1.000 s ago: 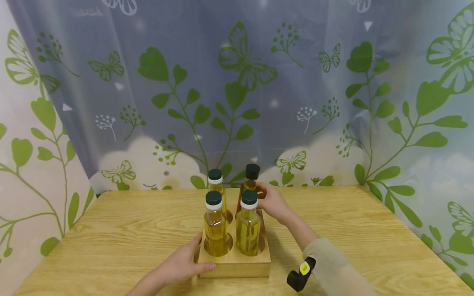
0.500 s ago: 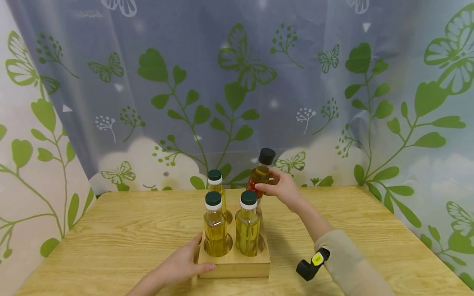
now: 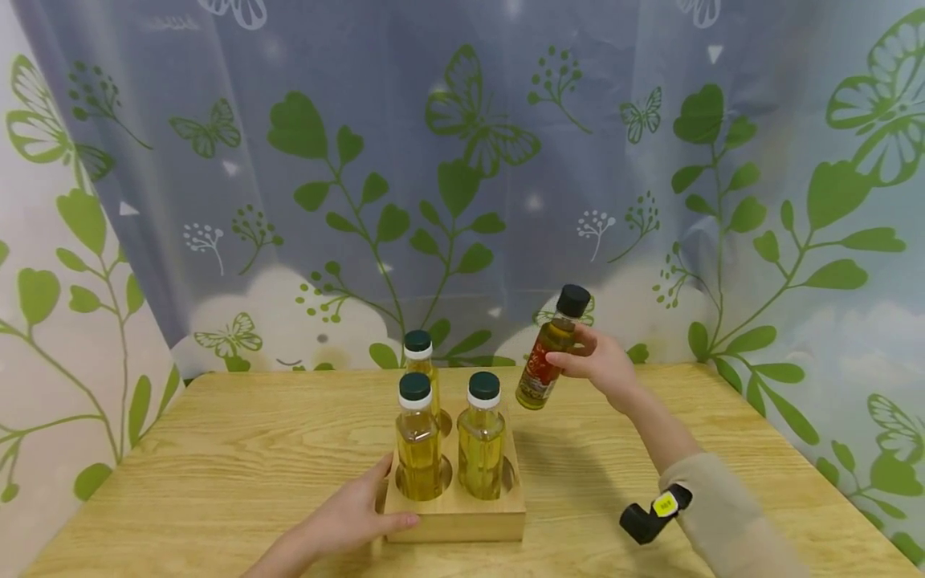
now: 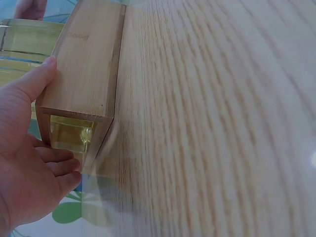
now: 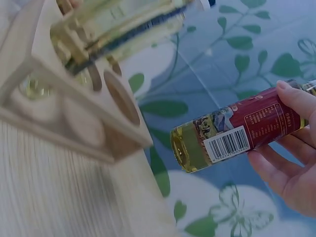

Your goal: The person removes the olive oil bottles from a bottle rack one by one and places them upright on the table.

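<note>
My right hand (image 3: 603,365) holds a bottle of golden oil with a black cap and red label (image 3: 545,361), tilted in the air to the right of a wooden bottle rack (image 3: 455,526). In the right wrist view, thumb and fingers pinch this bottle (image 5: 242,126) near its upper part, and its barcode shows. My left hand (image 3: 354,514) grips the rack's near left corner, thumb along the front face and fingers at the open side (image 4: 64,165). Three green-capped oil bottles stand in the rack: front left (image 3: 419,449), front right (image 3: 482,449) and back left (image 3: 419,357).
The rack stands on a wood-grain table (image 3: 253,433). At its back right is a vacant round hole (image 5: 121,98). Behind the table hangs a patterned curtain (image 3: 578,160) with leaves and butterflies. A black device (image 3: 654,514) sits on the right sleeve.
My right hand has lifted the red-labelled bottle out of the rack's back right hole and carried it to the right. The left hand and the rack have stayed in place.
</note>
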### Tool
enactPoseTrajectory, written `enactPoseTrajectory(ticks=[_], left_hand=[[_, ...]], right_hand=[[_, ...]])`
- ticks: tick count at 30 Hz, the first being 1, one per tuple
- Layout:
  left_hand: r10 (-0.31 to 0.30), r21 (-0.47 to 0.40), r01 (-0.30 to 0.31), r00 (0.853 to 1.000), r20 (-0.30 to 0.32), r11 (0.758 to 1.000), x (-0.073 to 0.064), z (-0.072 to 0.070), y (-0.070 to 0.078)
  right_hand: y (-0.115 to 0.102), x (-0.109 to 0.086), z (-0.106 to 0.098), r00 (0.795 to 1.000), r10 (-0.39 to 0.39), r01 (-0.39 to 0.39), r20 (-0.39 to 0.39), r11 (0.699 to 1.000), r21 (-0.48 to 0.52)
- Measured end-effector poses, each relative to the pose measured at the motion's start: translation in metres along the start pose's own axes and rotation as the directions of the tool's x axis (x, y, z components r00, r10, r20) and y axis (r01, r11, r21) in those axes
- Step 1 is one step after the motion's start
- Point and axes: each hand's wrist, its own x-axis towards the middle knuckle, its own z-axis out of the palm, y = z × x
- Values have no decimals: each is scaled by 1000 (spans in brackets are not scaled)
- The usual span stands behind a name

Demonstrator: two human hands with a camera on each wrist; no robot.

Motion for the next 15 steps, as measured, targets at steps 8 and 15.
enactPoseTrajectory(ticks=[8,15], left_hand=[[10,-2,-10,1000,0,1000,0,-1,0],[0,6,0,1000,-1,1000,-1,-1,3]], right_hand=[[25,-11,-33,998,37,-40,-41,997,-71],[46,-26,-54,990,97,-108,-98,988,-111]])
